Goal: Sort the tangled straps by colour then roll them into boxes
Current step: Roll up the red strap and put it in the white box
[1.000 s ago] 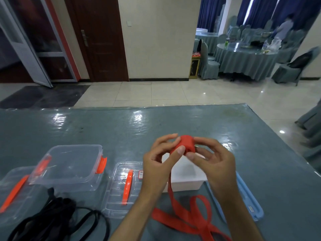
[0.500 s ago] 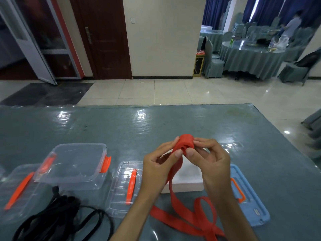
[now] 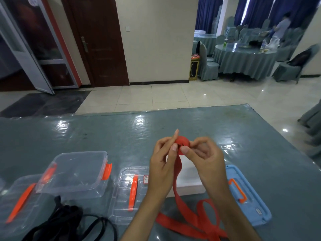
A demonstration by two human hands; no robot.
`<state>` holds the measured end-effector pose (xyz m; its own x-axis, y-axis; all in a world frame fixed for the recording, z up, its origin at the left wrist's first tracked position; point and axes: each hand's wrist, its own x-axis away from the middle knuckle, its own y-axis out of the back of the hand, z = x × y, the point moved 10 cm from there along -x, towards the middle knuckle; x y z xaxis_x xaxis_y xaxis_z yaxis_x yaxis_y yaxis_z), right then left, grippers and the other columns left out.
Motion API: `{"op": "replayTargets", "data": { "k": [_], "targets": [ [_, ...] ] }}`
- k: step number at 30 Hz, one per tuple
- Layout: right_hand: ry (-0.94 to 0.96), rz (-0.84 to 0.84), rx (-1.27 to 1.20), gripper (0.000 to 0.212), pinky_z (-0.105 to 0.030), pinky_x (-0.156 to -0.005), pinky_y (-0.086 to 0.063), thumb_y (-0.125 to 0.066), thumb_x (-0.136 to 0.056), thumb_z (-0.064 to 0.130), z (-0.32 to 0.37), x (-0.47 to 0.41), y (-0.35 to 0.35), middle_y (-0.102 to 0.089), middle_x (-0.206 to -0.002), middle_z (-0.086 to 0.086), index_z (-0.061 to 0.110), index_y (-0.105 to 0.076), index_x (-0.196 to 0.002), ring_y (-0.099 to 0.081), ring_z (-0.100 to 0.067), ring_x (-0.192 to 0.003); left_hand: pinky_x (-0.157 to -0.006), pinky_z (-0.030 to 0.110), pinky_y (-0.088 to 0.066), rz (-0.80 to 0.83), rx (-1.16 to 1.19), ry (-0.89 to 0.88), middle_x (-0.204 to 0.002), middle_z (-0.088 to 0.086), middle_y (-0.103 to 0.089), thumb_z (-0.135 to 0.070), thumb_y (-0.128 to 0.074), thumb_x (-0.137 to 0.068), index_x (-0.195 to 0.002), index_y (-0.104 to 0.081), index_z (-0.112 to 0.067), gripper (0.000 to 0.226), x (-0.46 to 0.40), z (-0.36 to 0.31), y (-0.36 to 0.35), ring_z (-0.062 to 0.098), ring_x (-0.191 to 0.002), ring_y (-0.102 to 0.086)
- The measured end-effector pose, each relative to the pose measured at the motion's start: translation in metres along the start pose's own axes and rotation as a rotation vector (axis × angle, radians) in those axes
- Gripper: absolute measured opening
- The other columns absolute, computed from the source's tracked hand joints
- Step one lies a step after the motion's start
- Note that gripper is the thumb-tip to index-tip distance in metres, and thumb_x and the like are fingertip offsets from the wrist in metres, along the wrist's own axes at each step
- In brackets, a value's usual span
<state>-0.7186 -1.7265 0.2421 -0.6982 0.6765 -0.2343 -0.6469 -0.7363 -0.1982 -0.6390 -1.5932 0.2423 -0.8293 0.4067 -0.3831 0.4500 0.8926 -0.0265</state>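
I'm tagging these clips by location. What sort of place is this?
Most likely a banquet hall or hotel function room: a round table draped in grey-blue cloth, matching covered chairs around it, blue curtains behind and a polished tile floor.

One head-worn wide-angle view, looking forward and down over the surface. Both hands sit close, low centre; left hand, right hand. Beyond the grip: far surface edge, tiled floor, door, dining room.
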Motion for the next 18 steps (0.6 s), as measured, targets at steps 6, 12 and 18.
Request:
{"op": "replayTargets", "data": {
  "k": [6,12,18],
  "targets": [
    [0.029,0.142,0.049,0.039,-0.039,-0.095,-0.061,-0.085,-0.069,0.012,0.021,-0.008,-0.011,-0.080,-0.104,0.000,0.016,-0.075,-0.106,-0.077,-0.021,-0.098,-0.090,0.023,-0.055,-0.067,0.355,0.163,-0.114,0.008,-0.078,-0.011,-0.076,-0.085,-0.107,-0.081,-0.019,0.024,-0.009,-0.004,0.011,0.019,-0.111,-0.073],
    [0.103,0.147,0.096,0.033,-0.025,-0.081,-0.062,-0.089,-0.065,0.017,0.050,-0.010,-0.014,-0.080,-0.100,0.003,0.017,-0.078,-0.096,-0.077,-0.016,-0.096,-0.086,0.021,-0.057,-0.166,0.366,0.062,-0.104,0.006,-0.081,-0.013,-0.079,-0.077,-0.086,-0.081,-0.015,0.010,-0.009,-0.022,0.024,0.017,-0.104,-0.076],
    [0.171,0.104,-0.013,0.034,-0.029,-0.085,-0.062,-0.081,-0.077,0.016,0.071,-0.009,-0.014,-0.079,-0.107,0.003,0.014,-0.074,-0.110,-0.077,-0.017,-0.100,-0.101,0.031,-0.056,0.042,0.131,-0.079,-0.123,0.009,-0.073,-0.017,-0.074,-0.088,-0.122,-0.074,-0.007,0.036,-0.022,-0.055,0.015,0.016,-0.117,-0.070]
  ]
}}
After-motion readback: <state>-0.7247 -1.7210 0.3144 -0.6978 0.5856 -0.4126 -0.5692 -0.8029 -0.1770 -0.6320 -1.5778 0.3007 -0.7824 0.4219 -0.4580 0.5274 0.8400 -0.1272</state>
